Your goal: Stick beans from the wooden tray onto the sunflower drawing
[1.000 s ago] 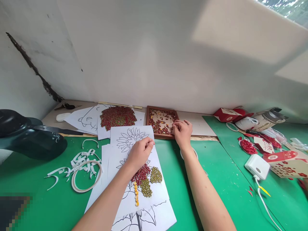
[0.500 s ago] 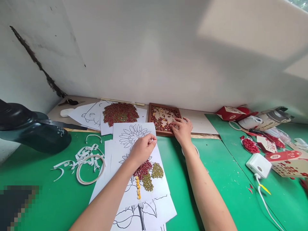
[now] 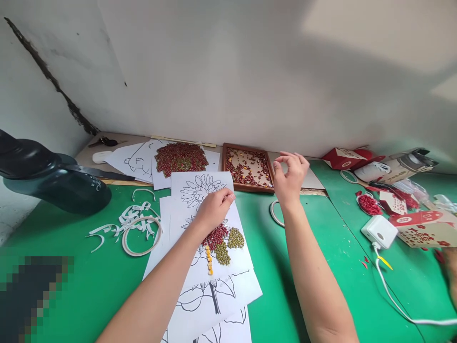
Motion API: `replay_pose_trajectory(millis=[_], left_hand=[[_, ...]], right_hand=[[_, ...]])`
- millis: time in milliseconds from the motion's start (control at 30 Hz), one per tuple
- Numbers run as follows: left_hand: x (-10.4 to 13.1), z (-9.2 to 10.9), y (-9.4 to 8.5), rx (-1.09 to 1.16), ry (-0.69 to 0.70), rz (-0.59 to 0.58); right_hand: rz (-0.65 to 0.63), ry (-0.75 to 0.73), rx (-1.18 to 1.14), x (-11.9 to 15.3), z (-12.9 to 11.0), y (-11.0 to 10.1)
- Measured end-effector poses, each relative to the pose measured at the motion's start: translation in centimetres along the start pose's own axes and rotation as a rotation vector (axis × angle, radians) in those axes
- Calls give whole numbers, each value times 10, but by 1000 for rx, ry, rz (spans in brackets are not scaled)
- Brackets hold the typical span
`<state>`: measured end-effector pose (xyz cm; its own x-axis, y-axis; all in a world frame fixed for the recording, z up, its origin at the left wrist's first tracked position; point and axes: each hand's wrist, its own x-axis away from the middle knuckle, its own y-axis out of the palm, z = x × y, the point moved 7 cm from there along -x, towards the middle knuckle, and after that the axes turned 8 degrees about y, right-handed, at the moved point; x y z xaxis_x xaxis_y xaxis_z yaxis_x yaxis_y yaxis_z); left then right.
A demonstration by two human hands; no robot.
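My left hand [image 3: 216,209] is closed at the right edge of a paper with flower drawings [image 3: 200,190], its fingers pinching something I cannot make out. Red beans [image 3: 215,237], green beans [image 3: 236,237] and a line of yellow kernels [image 3: 209,261] lie on the drawing below that hand. My right hand [image 3: 291,174] is raised just right of a wooden tray [image 3: 237,187], thumb and fingers curled with a gap between them and nothing visible in it. Mixed beans and kernels lie inside the tray.
Behind the drawing, another sheet bears a mass of red and green beans [image 3: 181,159]. A dark bottle [image 3: 60,176], paper strips [image 3: 137,219] and a tape ring [image 3: 124,243] are at left. Red boxes [image 3: 342,158], a white adapter [image 3: 379,231] with cable and part of another person's arm [image 3: 450,271] are at right.
My right hand has lifted out of the wooden tray and moved right. My left hand stays by the drawing's edge. The view has shifted slightly, and an arm now shows at the right edge.
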<state>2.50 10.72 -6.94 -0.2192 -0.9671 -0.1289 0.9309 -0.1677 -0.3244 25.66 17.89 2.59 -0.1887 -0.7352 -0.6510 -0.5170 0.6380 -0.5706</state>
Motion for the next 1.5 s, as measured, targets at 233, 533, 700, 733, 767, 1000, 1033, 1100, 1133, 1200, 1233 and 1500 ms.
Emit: replay_pose_trajectory(millis=[233, 533, 700, 733, 767, 1000, 1033, 1100, 1133, 1200, 1233, 1500], left_hand=[[0, -3, 1, 37, 27, 26], [1, 0, 2, -10, 32, 30], [0, 0, 1, -43, 43, 34], [0, 0, 0, -40, 43, 41], [0, -1, 0, -34, 42, 47], [0, 0, 1, -21, 24, 41], [1, 0, 1, -26, 26, 39], [1, 1, 1, -35, 32, 37], [1, 1, 1, -37, 35, 38], [1, 1, 1, -33, 39, 40], [1, 1, 1, -29, 40, 44], [0, 0, 0, -7, 44, 55]], right_hand=[[-384, -282, -187, 127, -80, -28], [-623, -292, -242, 160, -72, -10], [-728, -292, -262, 168, -69, -8], [-741, -305, -267, 170, -70, -7], [-752, -316, -274, 172, -71, -7], [-758, -329, -280, 171, -73, -5], [-755, -327, -281, 171, -73, -5], [-739, -318, -296, 169, -74, -8], [-725, -313, -308, 168, -75, -9], [-707, -316, -328, 167, -77, -12], [-712, -329, -329, 167, -78, -12], [-682, -386, -289, 170, -86, -13]])
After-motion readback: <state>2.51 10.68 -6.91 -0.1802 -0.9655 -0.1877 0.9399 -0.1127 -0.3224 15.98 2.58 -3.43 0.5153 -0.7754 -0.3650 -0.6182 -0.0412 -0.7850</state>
